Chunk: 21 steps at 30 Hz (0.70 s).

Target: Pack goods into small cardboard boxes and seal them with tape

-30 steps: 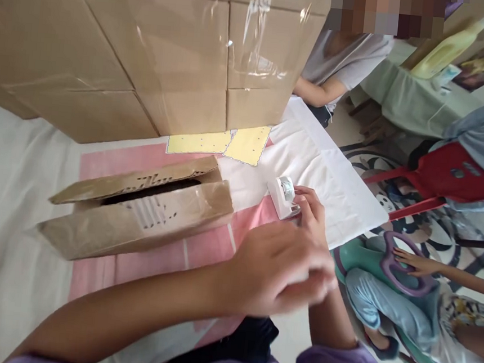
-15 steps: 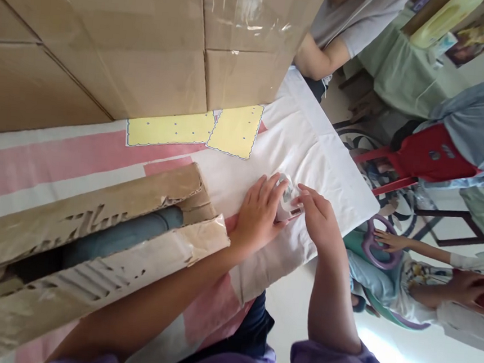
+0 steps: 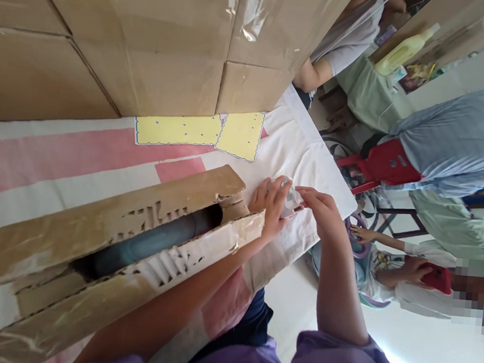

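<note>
My left hand (image 3: 272, 205) rests on the tablecloth, its fingers closed around a small white, partly clear object (image 3: 293, 200) with a dark reddish patch at its lower edge. What kind of object it is, I cannot make out. At its right side my right hand (image 3: 321, 209) has thumb and forefinger brought together in a pinch against the object's edge. Anything between those fingertips is too small to tell. An open-slotted cardboard box (image 3: 108, 209) with a grey-blue rounded thing (image 3: 147, 246) inside lies left of the hands and hides part of my left wrist.
Large taped cartons (image 3: 152, 44) stand along the table's far side. Two yellow scalloped paper cards (image 3: 240, 135) lie at their foot. The white cloth (image 3: 312, 154) ends at a corner on the right. Beyond are a red chair (image 3: 390, 163) and other people, one holding a red phone-like thing (image 3: 437, 278).
The view has shifted, so the slotted box appears farther right and covers more of my left wrist. Both hands stay at the white object; my right fingertips have shifted slightly along its upper edge.
</note>
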Motion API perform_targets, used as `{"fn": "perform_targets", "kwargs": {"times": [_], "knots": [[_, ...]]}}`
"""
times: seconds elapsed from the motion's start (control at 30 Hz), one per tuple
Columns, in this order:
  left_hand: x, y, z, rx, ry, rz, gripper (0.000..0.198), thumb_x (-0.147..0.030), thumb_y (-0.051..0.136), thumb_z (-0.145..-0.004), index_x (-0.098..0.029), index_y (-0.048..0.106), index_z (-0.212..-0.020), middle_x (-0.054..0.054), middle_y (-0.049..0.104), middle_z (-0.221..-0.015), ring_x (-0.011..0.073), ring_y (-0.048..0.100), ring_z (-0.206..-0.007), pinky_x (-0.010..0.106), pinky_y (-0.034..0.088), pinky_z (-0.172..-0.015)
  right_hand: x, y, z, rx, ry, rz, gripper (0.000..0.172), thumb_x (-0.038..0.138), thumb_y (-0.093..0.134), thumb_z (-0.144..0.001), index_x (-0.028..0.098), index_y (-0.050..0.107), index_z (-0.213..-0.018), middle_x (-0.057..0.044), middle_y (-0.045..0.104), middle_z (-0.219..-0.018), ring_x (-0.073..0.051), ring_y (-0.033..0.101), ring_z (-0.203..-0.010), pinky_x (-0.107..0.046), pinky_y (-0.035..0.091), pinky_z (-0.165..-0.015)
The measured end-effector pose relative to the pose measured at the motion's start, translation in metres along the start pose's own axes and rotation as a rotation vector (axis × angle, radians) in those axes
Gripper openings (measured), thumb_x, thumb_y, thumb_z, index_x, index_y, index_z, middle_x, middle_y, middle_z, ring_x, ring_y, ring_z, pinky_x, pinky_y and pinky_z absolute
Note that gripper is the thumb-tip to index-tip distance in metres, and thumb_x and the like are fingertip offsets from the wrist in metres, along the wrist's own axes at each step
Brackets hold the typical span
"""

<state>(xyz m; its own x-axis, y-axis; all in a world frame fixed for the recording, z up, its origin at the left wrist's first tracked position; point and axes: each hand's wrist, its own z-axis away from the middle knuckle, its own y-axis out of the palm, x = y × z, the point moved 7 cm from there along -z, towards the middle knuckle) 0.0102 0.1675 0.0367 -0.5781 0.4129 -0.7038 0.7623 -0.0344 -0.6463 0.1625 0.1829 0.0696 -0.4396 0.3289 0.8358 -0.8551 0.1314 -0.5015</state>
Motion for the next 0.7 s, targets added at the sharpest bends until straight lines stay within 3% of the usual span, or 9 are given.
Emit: {"fn": "perform_targets", "kwargs": {"times": [0.17,0.3,0.5,0.6,0.7], "knots": [[0.003,0.006,0.002,-0.048,0.025,-0.001,0.092,-0.027,0.080,-0.080,-0.021,0.034,-0.159,0.012,0.040,-0.166,0.0383,0.038,-0.152,0.053,0.040,-0.122,-0.008,-0.003,0.014,-0.012,-0.040,0.056,0.049,0.064,0.074,-0.072,0.022,0.061,-0.052,-0.010,0.078,-0.111,-0.033,0.065,-0.113,-0.044,0.047,-0.101],[0.005,0.009,0.002,-0.066,0.025,0.021,0.095,-0.024,0.082,-0.077,-0.021,0.034,-0.159,0.010,0.039,-0.167,0.0399,0.036,-0.152,0.055,0.039,-0.123,-0.022,-0.007,0.029,-0.045,-0.047,0.065,0.042,0.057,0.069,-0.079,0.021,0.064,-0.059,-0.010,0.076,-0.118,-0.029,0.065,-0.111,-0.043,0.048,-0.100],[0.007,0.015,-0.001,-0.045,0.013,0.031,0.082,-0.039,0.073,-0.089,-0.021,0.035,-0.159,0.013,0.040,-0.165,0.0401,0.037,-0.152,0.057,0.041,-0.122,-0.045,-0.002,0.034,-0.085,-0.077,0.050,0.045,0.057,0.066,-0.082,0.021,0.058,-0.055,-0.010,0.074,-0.114,-0.028,0.066,-0.109,-0.041,0.048,-0.099],[-0.002,0.001,0.003,-0.066,0.031,0.011,0.078,-0.030,0.073,-0.089,-0.020,0.037,-0.157,0.016,0.037,-0.167,0.0426,0.035,-0.153,0.061,0.040,-0.121,-0.050,-0.002,0.037,-0.159,-0.102,0.122,0.047,0.061,0.064,-0.083,0.022,0.058,-0.058,-0.011,0.073,-0.110,-0.028,0.067,-0.105,-0.041,0.049,-0.097],[-0.031,-0.031,0.018,-0.115,0.164,0.122,0.061,-0.018,0.064,-0.094,-0.020,0.045,-0.152,0.017,0.042,-0.162,0.0383,0.038,-0.152,0.059,0.042,-0.122,-0.047,-0.013,0.046,-0.285,-0.127,0.180,0.040,0.061,0.068,-0.080,0.021,0.063,-0.071,-0.013,0.073,-0.108,-0.030,0.066,-0.107,-0.043,0.048,-0.098]]}}
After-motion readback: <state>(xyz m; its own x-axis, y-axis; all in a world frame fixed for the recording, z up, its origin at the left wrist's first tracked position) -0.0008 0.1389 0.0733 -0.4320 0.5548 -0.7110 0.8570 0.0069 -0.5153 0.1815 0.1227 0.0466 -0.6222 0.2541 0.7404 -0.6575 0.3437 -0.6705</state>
